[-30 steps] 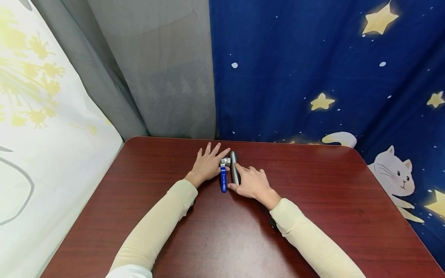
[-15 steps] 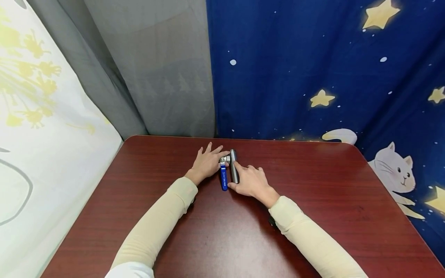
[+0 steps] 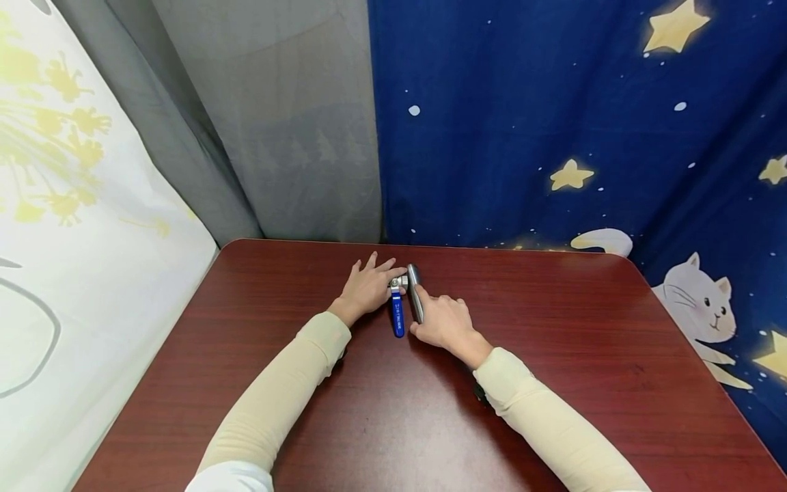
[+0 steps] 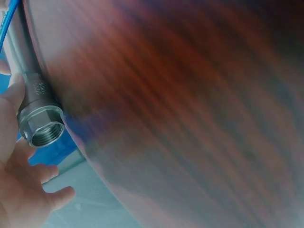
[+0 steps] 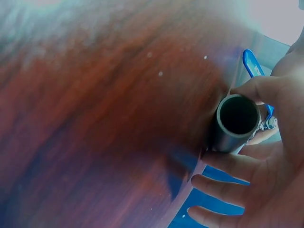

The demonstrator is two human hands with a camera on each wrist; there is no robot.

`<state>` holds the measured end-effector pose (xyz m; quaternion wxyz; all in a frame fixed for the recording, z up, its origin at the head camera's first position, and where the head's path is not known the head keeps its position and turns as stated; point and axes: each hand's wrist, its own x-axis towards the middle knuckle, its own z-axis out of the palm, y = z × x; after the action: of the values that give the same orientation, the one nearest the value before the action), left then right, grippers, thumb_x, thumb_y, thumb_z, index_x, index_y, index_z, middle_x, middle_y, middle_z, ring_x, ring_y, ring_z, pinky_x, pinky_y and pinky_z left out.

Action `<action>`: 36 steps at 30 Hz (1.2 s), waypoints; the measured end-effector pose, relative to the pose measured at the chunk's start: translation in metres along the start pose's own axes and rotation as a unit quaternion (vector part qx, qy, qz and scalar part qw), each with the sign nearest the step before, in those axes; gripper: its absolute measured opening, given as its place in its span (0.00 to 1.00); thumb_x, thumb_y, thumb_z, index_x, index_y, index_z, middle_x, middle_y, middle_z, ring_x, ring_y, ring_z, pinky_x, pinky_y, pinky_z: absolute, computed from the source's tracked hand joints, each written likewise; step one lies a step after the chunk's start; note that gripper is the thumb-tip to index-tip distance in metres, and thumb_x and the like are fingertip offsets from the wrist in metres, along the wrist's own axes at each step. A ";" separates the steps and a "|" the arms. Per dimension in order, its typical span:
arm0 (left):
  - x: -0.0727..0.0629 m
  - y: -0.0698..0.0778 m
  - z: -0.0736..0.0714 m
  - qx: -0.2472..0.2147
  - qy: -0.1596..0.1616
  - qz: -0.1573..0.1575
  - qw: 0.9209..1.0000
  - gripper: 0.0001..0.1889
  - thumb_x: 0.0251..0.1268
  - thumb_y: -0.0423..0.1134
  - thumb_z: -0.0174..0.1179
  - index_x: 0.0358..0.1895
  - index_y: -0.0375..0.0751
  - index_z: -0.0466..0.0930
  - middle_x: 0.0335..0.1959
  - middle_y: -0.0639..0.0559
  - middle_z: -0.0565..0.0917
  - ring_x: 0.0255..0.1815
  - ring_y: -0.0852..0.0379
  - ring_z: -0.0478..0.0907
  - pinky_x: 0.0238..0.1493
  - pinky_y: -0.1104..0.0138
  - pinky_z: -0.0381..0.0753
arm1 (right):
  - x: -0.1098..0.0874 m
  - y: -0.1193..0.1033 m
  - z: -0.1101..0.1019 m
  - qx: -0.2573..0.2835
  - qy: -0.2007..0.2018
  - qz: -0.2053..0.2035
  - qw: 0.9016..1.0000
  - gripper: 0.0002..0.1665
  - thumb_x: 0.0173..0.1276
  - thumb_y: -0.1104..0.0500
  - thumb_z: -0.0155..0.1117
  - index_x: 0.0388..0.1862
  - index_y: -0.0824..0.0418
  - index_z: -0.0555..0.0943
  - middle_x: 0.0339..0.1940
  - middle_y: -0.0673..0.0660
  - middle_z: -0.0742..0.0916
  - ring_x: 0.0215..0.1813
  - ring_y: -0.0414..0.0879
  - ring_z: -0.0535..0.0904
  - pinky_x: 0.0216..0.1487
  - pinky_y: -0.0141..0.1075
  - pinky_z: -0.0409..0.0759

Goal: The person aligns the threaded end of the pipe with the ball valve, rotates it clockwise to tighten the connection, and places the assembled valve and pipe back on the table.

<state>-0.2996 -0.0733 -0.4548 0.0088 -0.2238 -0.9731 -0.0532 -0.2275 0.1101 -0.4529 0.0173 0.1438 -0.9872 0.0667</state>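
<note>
Your two hands meet at the far middle of the table (image 3: pixel 553 383), with the ball valve (image 3: pixel 399 282) and its metal pipe (image 3: pixel 416 294) lying between them. Your left hand (image 3: pixel 366 288) rests flat, fingers straight, fingertips touching the valve body at the pipe's far end. Your right hand (image 3: pixel 447 321) curls its thumb and fingers around the pipe's near end. The blue handle (image 3: pixel 397 314) lies beside the pipe, on your left-hand side of it, pointing back toward you.
</note>
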 end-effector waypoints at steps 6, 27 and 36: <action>0.000 0.001 -0.002 -0.009 -0.003 0.000 1.000 0.25 0.71 0.52 0.54 0.70 0.65 0.68 0.74 0.53 0.66 0.77 0.38 0.51 0.69 0.38 0.56 | 0.000 0.000 -0.001 0.006 0.003 0.013 1.000 0.45 0.56 0.46 0.67 0.72 0.56 0.65 0.39 0.55 0.88 0.38 0.52 0.83 0.41 0.52 0.76; -0.006 -0.004 -0.001 0.015 0.026 0.015 0.999 0.23 0.69 0.35 0.50 0.66 0.55 0.74 0.65 0.56 0.77 0.72 0.44 0.63 0.69 0.37 0.52 | -0.002 0.012 -0.009 0.028 0.048 0.102 0.993 0.09 0.58 0.57 0.65 0.35 0.61 0.79 0.25 0.60 0.84 0.27 0.58 0.81 0.25 0.50 0.76; -0.008 -0.011 -0.010 -0.010 0.042 0.006 0.999 0.24 0.65 0.33 0.50 0.63 0.55 0.77 0.62 0.57 0.79 0.71 0.45 0.64 0.69 0.37 0.49 | 0.006 0.037 -0.022 0.144 0.076 0.134 0.977 0.23 0.60 0.55 0.69 0.56 0.56 0.82 0.43 0.62 0.88 0.40 0.62 0.83 0.39 0.53 0.78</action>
<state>-0.2972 -0.0875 -0.4462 0.0476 -0.2274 -0.9700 -0.0723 -0.2434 0.1464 -0.4358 0.0626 0.0055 -0.9733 0.2208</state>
